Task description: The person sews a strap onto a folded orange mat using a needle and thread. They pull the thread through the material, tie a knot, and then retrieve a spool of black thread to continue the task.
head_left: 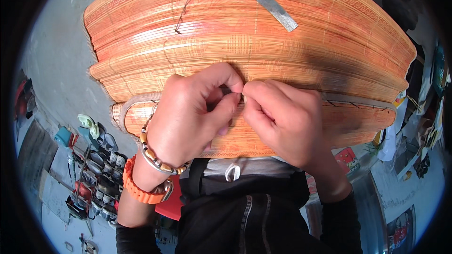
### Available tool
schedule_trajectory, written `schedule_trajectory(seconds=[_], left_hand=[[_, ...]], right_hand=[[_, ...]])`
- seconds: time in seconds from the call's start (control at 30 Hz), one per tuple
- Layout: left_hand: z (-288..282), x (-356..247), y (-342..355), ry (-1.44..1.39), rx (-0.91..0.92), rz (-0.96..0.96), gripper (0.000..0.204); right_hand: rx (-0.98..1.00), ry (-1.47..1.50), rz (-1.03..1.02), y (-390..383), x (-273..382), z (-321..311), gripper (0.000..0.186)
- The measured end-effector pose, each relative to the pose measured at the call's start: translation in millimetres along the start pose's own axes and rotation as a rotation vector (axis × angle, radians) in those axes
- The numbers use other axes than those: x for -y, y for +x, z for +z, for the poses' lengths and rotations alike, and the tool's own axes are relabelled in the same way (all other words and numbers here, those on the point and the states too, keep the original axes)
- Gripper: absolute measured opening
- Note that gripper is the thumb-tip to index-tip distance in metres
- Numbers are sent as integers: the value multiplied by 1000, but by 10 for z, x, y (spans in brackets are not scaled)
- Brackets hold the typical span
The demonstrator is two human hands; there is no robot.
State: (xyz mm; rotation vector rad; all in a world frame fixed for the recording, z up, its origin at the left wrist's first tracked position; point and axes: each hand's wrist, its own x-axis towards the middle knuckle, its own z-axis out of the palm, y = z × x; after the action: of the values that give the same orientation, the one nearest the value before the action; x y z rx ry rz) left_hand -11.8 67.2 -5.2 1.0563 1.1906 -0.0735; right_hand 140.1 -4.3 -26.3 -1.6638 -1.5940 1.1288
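A folded orange mat of thin slats (pixel 207 51) lies in front of me, a pale cloth edging (pixel 141 98) along its near fold. My left hand (pixel 188 108), wearing a beaded bracelet and an orange watch, pinches at this edging with thumb and index finger. Right beside it, my right hand (pixel 287 113) is closed in a pinch, its fingertips touching or nearly touching the left ones. Whatever small thing sits between the fingertips is hidden. Dark slanted stitches (pixel 358 105) run along the edging to the right.
A shiny grey strip (pixel 274 8) and a thin dark thread-like piece (pixel 183 13) lie on the mat's far part. A rack of shoes (pixel 101 178) stands at lower left, near a red seat (pixel 173 200). Papers and bags (pixel 405 127) crowd the right side.
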Motion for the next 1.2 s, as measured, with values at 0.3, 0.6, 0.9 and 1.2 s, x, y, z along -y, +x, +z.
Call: schedule_trajectory(seconds=[0.3, 0.6, 0.9, 1.2], left_hand=[[-80, 29, 4, 166, 10, 44, 4], [-233, 58, 48, 802, 36, 648, 16], [-441, 134, 115, 1042, 105, 1056, 26], [-455, 262, 188, 999, 133, 1234, 36]], right_hand=[[16, -22, 28, -5, 25, 2, 15], [20, -15, 39, 7, 27, 10, 11], [34, 20, 57, 11, 36, 3, 14], [59, 8, 103, -7, 27, 7, 14]])
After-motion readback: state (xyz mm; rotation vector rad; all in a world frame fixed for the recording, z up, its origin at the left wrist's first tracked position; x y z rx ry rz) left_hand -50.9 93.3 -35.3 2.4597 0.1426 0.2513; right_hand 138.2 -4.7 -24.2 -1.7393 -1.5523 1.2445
